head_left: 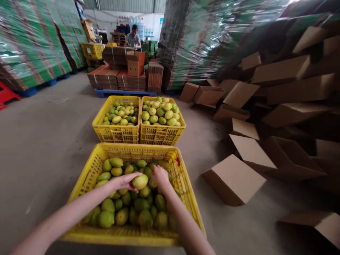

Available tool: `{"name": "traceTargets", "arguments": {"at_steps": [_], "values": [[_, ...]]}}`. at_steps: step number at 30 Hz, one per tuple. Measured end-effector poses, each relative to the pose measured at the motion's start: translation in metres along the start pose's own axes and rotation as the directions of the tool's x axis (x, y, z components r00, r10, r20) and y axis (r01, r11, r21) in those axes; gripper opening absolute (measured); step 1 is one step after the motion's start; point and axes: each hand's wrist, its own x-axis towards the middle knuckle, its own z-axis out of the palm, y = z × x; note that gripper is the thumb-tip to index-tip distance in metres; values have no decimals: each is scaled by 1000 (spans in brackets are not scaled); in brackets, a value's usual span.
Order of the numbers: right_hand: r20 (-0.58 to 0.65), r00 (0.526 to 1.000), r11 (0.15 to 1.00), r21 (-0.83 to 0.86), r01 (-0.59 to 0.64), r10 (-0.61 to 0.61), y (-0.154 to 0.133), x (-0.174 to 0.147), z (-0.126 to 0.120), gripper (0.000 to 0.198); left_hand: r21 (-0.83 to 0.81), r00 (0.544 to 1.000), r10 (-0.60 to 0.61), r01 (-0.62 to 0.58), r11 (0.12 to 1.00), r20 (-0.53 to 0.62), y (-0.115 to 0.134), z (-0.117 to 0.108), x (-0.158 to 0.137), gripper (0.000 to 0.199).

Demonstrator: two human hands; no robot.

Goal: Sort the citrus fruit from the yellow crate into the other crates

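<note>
My left hand (pixel 127 182) is closed around a yellow-green lemon (pixel 140 181) above the near yellow crate (pixel 138 238). Just to its right, my right hand (pixel 160 175) has its fingers curled down among the fruit. Its fingertips are hidden, so what they grip does not show. A green lemon (pixel 147 172) lies right beside those fingers. Under both hands the crate holds many green and yellowish lemons (pixel 106 219), loosely piled.
Beyond stand two more yellow crates of lemons, a left one (pixel 117 136) and a right one (pixel 162 136). Cardboard boxes (pixel 236 179) are heaped on the right. Behind are flattened cartons (pixel 105 79) on a blue pallet (pixel 124 93), wrapped stacks (pixel 34 39) and a seated person (pixel 133 38).
</note>
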Motion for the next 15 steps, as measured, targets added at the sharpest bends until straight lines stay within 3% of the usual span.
{"name": "traceTargets", "arguments": {"at_steps": [4, 8, 10, 11, 12, 15], "values": [[-20, 999, 999, 11, 39, -39, -7, -7, -4, 24, 257, 998, -58, 60, 965, -17, 58, -3, -29, 39], [-167, 983, 997, 16, 77, -73, -10, -11, -2, 15, 266, 993, 81, -55, 962, -87, 155, -7, -43, 29], [-282, 951, 990, 24, 136, -124, -9, -10, 4, 11, 272, 962, 213, -161, 949, -173, 211, -11, -41, 23], [-334, 931, 985, 28, 168, -149, -8, -9, 8, 10, 325, 870, 361, -253, 911, -336, 238, -13, -38, 19], [-386, 907, 980, 33, 197, -169, -7, -8, 11, 11, 358, 799, 443, -307, 882, -407, 264, -16, -35, 18], [-510, 842, 972, 48, 232, -176, -2, -6, 19, 13, 455, 606, 598, -395, 798, -524, 332, -26, -24, 25]]}}
